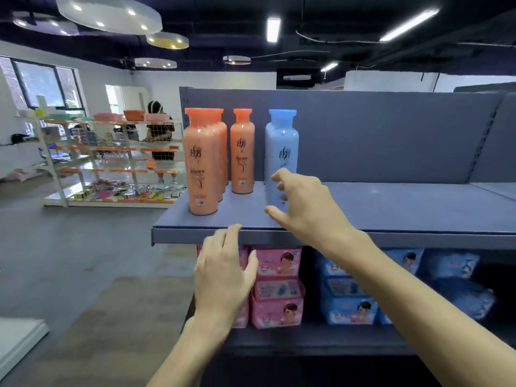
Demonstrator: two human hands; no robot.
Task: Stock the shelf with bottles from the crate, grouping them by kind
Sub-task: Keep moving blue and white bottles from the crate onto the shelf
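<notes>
Your left hand (223, 270) is nearest, fingers straight, tips touching the grey shelf (391, 208) front edge. Your right hand (303, 201) is spread, fingers released, just beside the upright blue bottle (281, 141); orange bottles (205, 160) stand left of it

Orange bottles (203, 163) and blue bottle (281, 146): glossy smooth plastic, matt caps. Shelf (391, 208): matt grey painted metal. Pink packs (277, 286) below: shiny plastic film.

Grey shelf (391, 208) carries upright orange bottles (202, 163) at left, 1 blue bottle (281, 146) beside.
</notes>
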